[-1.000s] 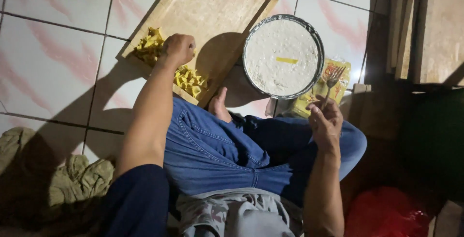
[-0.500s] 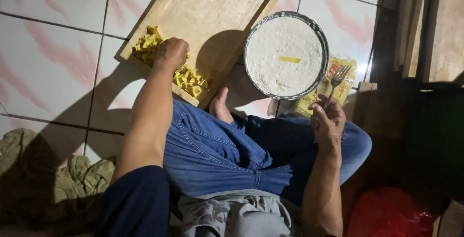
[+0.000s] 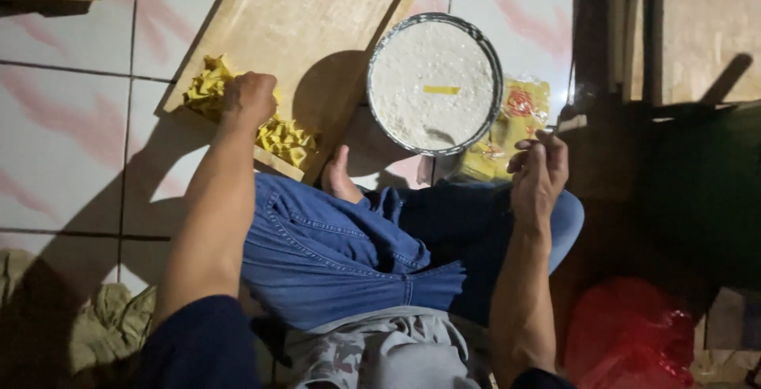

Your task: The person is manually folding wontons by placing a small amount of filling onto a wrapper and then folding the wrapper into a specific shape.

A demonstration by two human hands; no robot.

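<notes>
Yellow dumplings (image 3: 287,140) lie in a loose row along the near edge of a wooden board (image 3: 317,16) on the tiled floor (image 3: 71,143), close to the drop-off. Most of the board beyond them is bare. The left hand (image 3: 250,97) is curled into a fist on the dumplings. Just right of the board sits a flour bowl (image 3: 434,84) overlapping a yellow packet (image 3: 511,131). The right hand (image 3: 539,173) hovers half-open by the packet; whether it holds anything I cannot tell.
</notes>
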